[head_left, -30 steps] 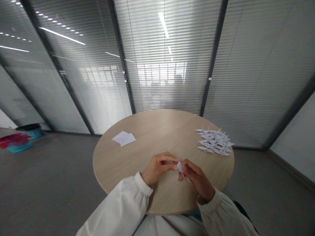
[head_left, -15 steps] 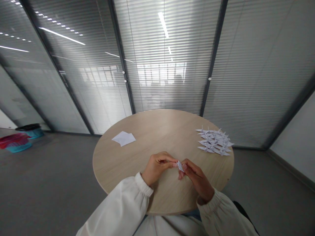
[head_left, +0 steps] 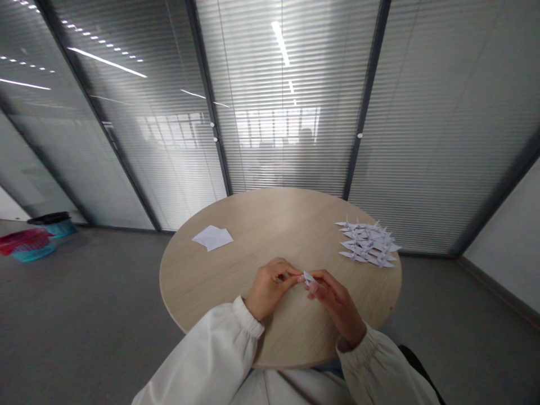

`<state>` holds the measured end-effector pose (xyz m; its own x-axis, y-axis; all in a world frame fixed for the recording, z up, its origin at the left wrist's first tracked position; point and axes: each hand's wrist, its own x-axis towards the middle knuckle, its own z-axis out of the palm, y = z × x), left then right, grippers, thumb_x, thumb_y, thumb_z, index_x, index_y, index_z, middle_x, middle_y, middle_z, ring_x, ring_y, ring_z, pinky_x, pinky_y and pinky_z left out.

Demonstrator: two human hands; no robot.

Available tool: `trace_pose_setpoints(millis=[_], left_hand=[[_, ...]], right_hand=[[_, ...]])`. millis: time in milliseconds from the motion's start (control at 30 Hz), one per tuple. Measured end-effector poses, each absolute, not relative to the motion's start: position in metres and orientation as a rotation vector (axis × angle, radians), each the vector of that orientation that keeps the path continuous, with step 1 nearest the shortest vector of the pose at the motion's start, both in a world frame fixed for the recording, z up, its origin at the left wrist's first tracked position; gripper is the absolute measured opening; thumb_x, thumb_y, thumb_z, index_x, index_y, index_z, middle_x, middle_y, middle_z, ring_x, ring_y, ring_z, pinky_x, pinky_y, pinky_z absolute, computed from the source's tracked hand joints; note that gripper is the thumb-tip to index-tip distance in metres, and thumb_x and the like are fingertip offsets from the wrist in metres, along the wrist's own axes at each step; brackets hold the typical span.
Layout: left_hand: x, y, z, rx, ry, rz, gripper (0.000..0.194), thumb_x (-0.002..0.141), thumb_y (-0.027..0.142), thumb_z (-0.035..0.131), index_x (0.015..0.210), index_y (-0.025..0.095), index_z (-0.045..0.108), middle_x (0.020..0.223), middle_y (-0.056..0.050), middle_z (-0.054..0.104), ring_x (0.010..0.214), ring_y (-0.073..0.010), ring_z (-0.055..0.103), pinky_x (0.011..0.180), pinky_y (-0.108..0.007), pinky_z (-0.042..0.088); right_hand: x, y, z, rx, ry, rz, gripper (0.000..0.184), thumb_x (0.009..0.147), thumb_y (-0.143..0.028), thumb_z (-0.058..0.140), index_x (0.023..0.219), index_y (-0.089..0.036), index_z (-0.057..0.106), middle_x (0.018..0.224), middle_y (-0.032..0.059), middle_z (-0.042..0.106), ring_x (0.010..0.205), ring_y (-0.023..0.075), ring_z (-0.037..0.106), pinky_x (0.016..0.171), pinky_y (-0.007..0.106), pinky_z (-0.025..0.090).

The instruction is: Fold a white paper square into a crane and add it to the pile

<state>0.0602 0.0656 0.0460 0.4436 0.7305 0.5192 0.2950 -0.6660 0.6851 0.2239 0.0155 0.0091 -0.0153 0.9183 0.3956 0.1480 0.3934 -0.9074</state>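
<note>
Small folded white paper piece [head_left: 309,277], held above the table [head_left: 270,216] towards its near edge, pinched between left hand [head_left: 268,288] and right hand [head_left: 335,301], both grips closed on it. Step in hand, as judged: a fine fold, calling for steady fingertip pressure. Also present: folded paper cranes [head_left: 367,243] in a cluster by the right edge; loose white paper sheets [head_left: 212,237] towards the left edge.

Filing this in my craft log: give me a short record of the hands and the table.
Right hand: pinches a small folded white paper piece
Left hand: fingertips beside the paper piece, contact unclear
Table: round, light wood
On table: white paper sheets; pile of white origami cranes
</note>
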Motion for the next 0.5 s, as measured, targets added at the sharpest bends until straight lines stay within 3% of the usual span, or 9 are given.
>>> trace_pose_setpoints(millis=[133, 500], left_hand=[[0.0601, 0.0651, 0.0458, 2.226, 0.868, 1.097, 0.017, 0.08, 0.032, 0.063, 0.079, 0.016, 0.07, 0.075, -0.005, 0.065, 0.071, -0.014, 0.058, 0.061, -0.022, 0.044], [0.0608, 0.0627, 0.0484, 2.252, 0.838, 1.002, 0.017, 0.083, 0.031, 0.058, 0.082, 0.016, 0.066, 0.082, -0.005, 0.061, 0.075, -0.0138, 0.057, 0.063, -0.021, 0.045]], right_hand=[[0.2238, 0.0164, 0.0076, -1.042, -1.453, 0.749, 0.023, 0.078, -0.037, 0.061, 0.093, -0.02, 0.057, 0.089, 0.0046, 0.062, 0.083, 0.0182, 0.059, 0.072, 0.027, 0.049], [0.2249, 0.0201, 0.0003, -1.212, -1.361, 0.747, 0.016, 0.076, -0.035, 0.064, 0.081, -0.022, 0.059, 0.081, 0.0031, 0.067, 0.078, 0.0199, 0.064, 0.072, 0.029, 0.048]])
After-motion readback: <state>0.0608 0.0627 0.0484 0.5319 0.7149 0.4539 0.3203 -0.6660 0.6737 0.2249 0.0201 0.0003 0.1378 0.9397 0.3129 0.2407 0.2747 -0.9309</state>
